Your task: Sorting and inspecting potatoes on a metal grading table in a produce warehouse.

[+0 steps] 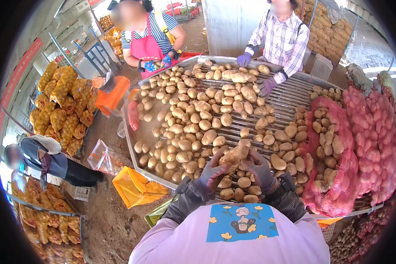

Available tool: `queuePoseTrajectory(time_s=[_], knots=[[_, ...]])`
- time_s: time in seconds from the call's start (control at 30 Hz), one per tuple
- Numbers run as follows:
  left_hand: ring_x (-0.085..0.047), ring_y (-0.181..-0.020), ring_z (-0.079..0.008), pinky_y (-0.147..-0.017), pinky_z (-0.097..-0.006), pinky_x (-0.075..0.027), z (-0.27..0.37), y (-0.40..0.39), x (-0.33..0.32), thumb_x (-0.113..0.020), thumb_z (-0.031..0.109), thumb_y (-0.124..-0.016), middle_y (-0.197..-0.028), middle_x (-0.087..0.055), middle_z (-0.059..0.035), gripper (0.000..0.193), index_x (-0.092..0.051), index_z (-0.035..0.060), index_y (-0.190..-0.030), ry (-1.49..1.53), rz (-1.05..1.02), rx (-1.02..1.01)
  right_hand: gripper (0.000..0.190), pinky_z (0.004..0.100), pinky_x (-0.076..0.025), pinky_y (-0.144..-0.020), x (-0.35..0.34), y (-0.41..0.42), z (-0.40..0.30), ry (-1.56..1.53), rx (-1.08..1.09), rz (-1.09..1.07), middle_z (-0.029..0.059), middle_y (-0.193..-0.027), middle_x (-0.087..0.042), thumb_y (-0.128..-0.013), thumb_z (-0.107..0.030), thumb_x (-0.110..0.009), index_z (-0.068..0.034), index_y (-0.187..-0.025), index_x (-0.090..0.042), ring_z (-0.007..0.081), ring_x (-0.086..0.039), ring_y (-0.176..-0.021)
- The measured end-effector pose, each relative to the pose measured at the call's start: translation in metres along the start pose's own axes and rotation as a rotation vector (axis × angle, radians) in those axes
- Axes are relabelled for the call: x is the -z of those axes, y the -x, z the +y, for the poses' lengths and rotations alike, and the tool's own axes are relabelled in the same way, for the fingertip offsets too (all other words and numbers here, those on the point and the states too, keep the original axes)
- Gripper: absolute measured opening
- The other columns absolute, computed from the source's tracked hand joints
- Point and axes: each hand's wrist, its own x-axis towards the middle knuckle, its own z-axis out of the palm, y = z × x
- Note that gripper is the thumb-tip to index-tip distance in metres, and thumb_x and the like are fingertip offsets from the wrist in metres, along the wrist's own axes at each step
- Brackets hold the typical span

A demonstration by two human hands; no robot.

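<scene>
My left hand [214, 171] and my right hand [260, 170], both in greyish purple gloves, hold a large knobbly potato [235, 155] between them, above the near side of a slatted metal sorting table [293, 99]. Loose potatoes [184, 145] are spread over the slats and the flat left part of the table. Some lie below and between my hands. To the right, an open red mesh sack [345, 184] lies on its side with potatoes showing in its mouth.
Across the table stand two people, one with purple gloves [266, 86] among the potatoes. Filled red mesh sacks [373, 138] stand at the right. An orange-yellow bag [132, 188] hangs open near the left edge. Another person [52, 161] stands by stacked yellow sacks [66, 109].
</scene>
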Motion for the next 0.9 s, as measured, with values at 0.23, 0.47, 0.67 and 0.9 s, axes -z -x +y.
queuePoseTrajectory(time_s=[0.23, 0.47, 0.67, 0.9], knots=[[-0.061, -0.112, -0.0184, -0.094, -0.0313, -0.052, -0.036, 0.002, 0.024, -0.068, 0.013, -0.094, -0.135, -0.055, -0.0100, 0.065, -0.033, 0.0013, -0.148, -0.190, 0.177, 0.161, 0.044, 0.0281, -0.046, -0.098, 0.016, 0.017, 0.039, 0.065, -0.134, -0.104, 0.0058, -0.125, -0.061, -0.095, -0.008, -0.062, 0.000, -0.137, -0.051, 0.0132, -0.057, -0.114], [-0.065, -0.106, -0.0203, -0.091, -0.0352, -0.054, -0.046, 0.022, 0.021, -0.056, 0.041, -0.100, -0.120, -0.066, -0.0095, 0.053, -0.051, 0.0046, -0.137, -0.004, 0.154, 0.183, 0.049, 0.0317, -0.042, -0.106, 0.012, 0.036, 0.057, -0.037, -0.222, -0.150, 0.0084, -0.134, -0.055, -0.096, -0.009, -0.062, 0.002, -0.140, -0.046, 0.0170, -0.053, -0.122], [-0.064, -0.107, -0.0206, -0.086, -0.0364, -0.057, -0.016, 0.029, 0.006, -0.053, 0.044, -0.098, -0.125, -0.063, -0.0058, 0.051, -0.052, 0.0116, -0.137, 0.122, 0.336, 0.031, 0.050, 0.0296, -0.044, -0.102, 0.022, 0.033, 0.077, 0.098, -0.358, -0.094, 0.0084, -0.130, -0.058, -0.095, -0.016, -0.066, 0.002, -0.138, -0.048, 0.0150, -0.054, -0.120], [-0.065, -0.091, -0.0161, -0.079, -0.0310, -0.057, -0.063, 0.037, 0.102, -0.056, 0.010, -0.094, -0.112, -0.064, -0.0092, 0.054, -0.035, 0.0080, -0.144, -0.419, 0.270, -0.297, 0.050, 0.0291, -0.050, -0.095, 0.022, 0.048, 0.057, 0.408, -0.402, -0.140, 0.0130, -0.124, -0.063, -0.093, -0.025, -0.069, 0.003, -0.131, -0.055, 0.0178, -0.061, -0.111]])
